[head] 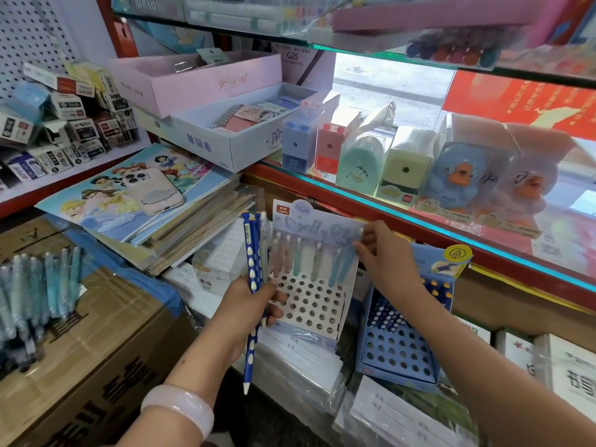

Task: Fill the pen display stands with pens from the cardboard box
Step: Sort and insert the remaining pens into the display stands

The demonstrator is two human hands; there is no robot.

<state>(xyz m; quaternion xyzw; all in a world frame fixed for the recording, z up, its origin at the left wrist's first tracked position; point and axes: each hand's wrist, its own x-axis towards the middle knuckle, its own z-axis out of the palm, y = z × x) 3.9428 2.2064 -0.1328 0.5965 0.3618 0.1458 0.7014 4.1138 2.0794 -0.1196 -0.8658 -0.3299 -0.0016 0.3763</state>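
A white pen display stand (309,304) with a pale blue header card stands in the middle, holding several pastel pens in its back rows. My left hand (248,304) grips a bunch of pens, dark blue dotted pens (251,262) and a clear one, right at the stand's left edge. My right hand (380,253) pinches the top of a pastel pen at the right end of the stand's back row. A blue display stand (400,350) sits to the right with a few dark blue pens at its back. The cardboard box (96,343) lies at lower left.
Bundles of wrapped blue pens (35,285) lie on the box. A phone (151,188) rests on a stack of picture books at the left. Boxed pencil sharpeners (403,162) line the glass shelf above. Wrapped notebooks (403,414) lie under the stands.
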